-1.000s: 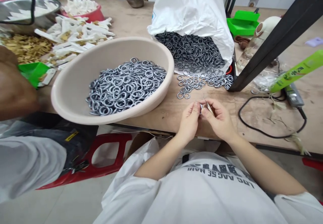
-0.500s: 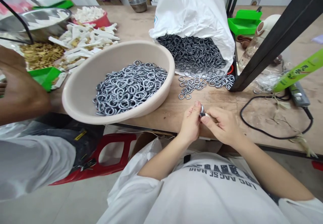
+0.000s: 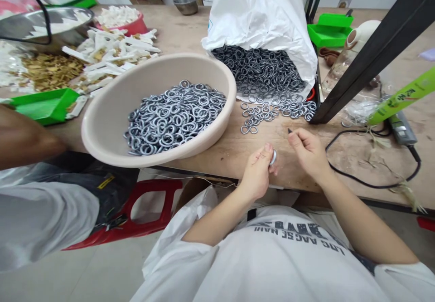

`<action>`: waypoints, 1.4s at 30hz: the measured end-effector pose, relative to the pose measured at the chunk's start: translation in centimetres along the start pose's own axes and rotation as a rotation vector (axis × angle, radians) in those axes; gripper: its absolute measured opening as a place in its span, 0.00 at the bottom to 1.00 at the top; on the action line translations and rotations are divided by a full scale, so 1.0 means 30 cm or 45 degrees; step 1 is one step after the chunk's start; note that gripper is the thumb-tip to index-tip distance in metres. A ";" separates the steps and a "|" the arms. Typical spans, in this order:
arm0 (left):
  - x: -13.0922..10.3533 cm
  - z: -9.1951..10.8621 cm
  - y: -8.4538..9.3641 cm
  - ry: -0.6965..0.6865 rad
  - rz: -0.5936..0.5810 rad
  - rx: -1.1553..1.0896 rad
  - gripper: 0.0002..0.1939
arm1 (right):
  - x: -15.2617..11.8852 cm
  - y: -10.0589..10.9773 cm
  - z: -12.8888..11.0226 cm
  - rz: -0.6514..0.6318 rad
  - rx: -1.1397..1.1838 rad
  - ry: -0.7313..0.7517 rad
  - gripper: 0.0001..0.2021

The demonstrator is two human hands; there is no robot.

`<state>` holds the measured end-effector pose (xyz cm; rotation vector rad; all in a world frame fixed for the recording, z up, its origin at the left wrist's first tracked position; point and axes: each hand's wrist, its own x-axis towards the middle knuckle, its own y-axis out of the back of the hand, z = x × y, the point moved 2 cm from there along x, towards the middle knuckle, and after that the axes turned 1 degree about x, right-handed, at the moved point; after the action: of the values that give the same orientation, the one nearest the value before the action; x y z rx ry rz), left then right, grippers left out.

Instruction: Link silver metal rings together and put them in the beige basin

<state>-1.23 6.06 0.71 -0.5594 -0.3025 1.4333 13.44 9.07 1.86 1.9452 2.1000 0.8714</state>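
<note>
Between thumb and fingers, my left hand (image 3: 257,171) pinches a grey ring (image 3: 273,157) above the table's front edge. My right hand (image 3: 308,152) is closed to the right of it, apart from the ring, with the dark tip of a small tool (image 3: 289,131) poking out from the fingers. To the left stands a beige basin (image 3: 112,125) with a heap of grey rings (image 3: 176,118). A white bag (image 3: 258,21) lies open behind my hands, and more rings (image 3: 260,114) spill from its mouth onto the table.
A black post (image 3: 367,57) slants up at the right, near a black cable (image 3: 353,184) and a green strip (image 3: 404,94). White pieces (image 3: 108,50), a green tray (image 3: 45,107) and another person's arm (image 3: 27,136) are at the left.
My right hand has moved away from my left, up and to the right, with the dark tool. My left hand still holds the ring. The other person's arm has shifted down and left.
</note>
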 end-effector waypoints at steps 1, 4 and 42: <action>-0.002 0.006 0.013 0.001 0.005 -0.027 0.29 | 0.026 -0.001 0.011 0.046 -0.008 -0.006 0.21; -0.004 0.027 0.080 -0.043 0.123 -0.099 0.26 | 0.122 -0.054 0.001 -0.051 -0.221 0.111 0.18; 0.012 -0.020 -0.012 0.123 0.148 -0.117 0.22 | -0.047 -0.016 -0.067 -0.257 -0.154 0.219 0.15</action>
<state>-0.57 6.29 0.37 -0.7287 -0.2630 1.5047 12.26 7.10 2.88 1.6187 2.2299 1.1273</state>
